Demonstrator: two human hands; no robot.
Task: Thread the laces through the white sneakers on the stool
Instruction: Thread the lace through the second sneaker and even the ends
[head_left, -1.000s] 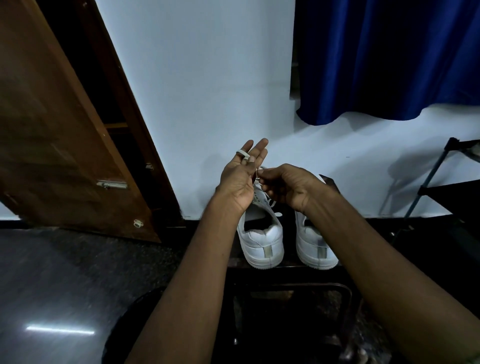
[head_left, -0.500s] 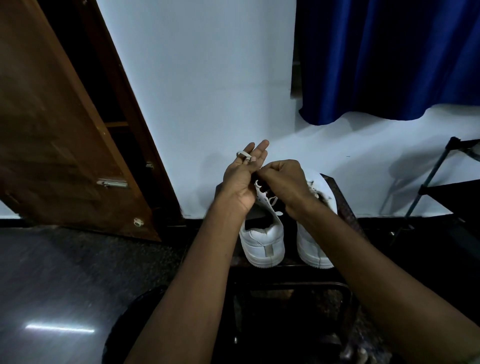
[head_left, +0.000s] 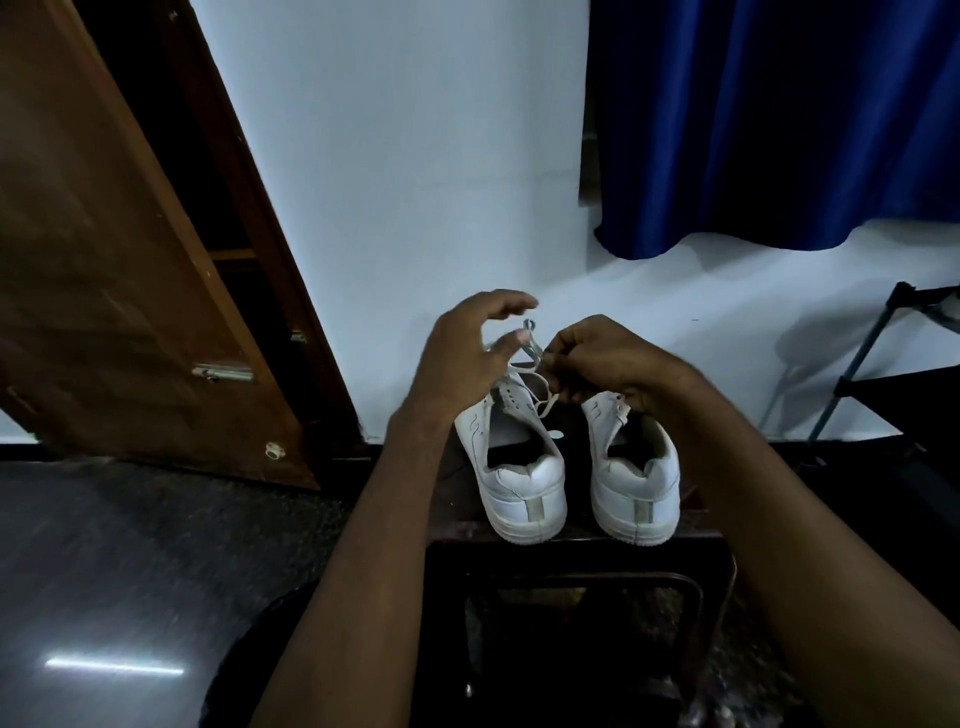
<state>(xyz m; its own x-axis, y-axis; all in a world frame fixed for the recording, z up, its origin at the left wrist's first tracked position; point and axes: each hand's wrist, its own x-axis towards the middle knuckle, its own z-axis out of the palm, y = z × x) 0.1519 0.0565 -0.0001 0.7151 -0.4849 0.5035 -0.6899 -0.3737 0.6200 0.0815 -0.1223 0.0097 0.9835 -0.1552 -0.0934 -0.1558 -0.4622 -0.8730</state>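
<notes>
Two white sneakers (head_left: 576, 467), no readable branding, right hand (head_left: 608, 364) pinching lace (head_left: 535, 358)

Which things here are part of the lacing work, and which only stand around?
Part of the job:
- left sneaker, being laced
- right sneaker, waiting
- lace, pinched by the right hand
- left hand, fingers spread at the lace
- stool under both sneakers

Standing around:
- door
- curtain
- rack
</notes>
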